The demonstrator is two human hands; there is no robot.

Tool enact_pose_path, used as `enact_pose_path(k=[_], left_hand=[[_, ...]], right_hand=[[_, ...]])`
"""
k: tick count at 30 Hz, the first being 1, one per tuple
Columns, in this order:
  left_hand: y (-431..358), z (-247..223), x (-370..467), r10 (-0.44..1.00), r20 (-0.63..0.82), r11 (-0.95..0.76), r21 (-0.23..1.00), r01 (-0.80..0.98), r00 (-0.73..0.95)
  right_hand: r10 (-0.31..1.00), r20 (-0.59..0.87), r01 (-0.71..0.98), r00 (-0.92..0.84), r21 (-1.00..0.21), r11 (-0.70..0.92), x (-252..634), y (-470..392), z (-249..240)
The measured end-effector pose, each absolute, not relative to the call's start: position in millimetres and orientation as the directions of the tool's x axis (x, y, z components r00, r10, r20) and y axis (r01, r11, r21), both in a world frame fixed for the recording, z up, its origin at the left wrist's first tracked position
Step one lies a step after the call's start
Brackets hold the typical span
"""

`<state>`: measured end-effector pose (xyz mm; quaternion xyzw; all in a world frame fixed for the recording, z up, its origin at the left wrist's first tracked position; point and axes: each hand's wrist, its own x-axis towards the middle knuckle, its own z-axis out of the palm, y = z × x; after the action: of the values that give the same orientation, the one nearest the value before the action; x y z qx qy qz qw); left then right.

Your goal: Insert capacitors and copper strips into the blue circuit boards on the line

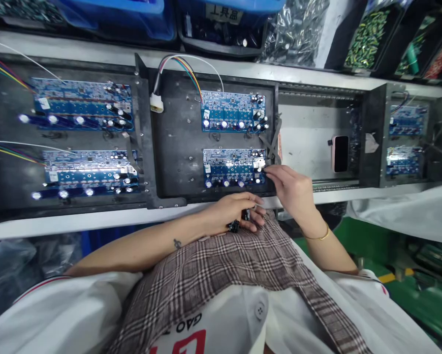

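Note:
My left hand (239,211) is half curled, palm up, against the plaid apron, with small black capacitors (234,226) held in its palm and fingers. My right hand (291,187) has thumb and forefinger pinched together at the right edge of the lower blue circuit board (234,164). Whatever those fingertips grip is hidden. Capacitors stand along this board's front and right edges. Behind it, in the same black tray (176,162), lies another blue board (234,110) with coloured wires leading to a white connector (156,102).
Two more wired boards (82,103) lie in the tray on the left. To the right, a phone (340,154) rests on a pale surface, with further boards (407,120) beyond. Blue bins (121,17) and black bins of small parts (366,39) line the back.

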<state>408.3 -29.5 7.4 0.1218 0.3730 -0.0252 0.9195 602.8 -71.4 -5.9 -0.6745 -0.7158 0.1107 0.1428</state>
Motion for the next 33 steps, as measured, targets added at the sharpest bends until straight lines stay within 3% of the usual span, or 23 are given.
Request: enact_pose_path(k=[5, 9, 19, 27, 30, 33], left_hand=[[-28, 11, 401, 0.031, -0.657, 0.945, 0.266, 0.192, 0.753], [-27, 13, 397, 0.087, -0.658, 0.945, 0.292, 0.147, 0.748], [-23, 13, 395, 0.102, -0.697, 0.982, 0.184, 0.040, 0.710], [-17, 15, 398, 0.114, -0.682, 0.985, 0.174, 0.009, 0.723], [-14, 18, 399, 0.130, -0.676, 0.984, 0.180, -0.009, 0.726], [-13, 22, 400, 0.164, -0.692, 0.979, 0.199, -0.033, 0.703]], right_hand=[[0.995, 0.054, 0.967, -0.087, -0.234, 0.097, 598, -73, 0], [0.994, 0.061, 0.973, -0.093, -0.206, 0.104, 598, -75, -1], [0.984, 0.008, 0.970, -0.181, -0.167, 0.179, 607, -75, -6], [0.883, 0.075, 0.854, -0.463, -0.228, 0.467, 619, -70, -8], [0.877, 0.114, 0.843, -0.466, -0.242, 0.480, 616, -72, -13], [0.916, 0.172, 0.883, -0.362, -0.251, 0.396, 610, -78, -23]])
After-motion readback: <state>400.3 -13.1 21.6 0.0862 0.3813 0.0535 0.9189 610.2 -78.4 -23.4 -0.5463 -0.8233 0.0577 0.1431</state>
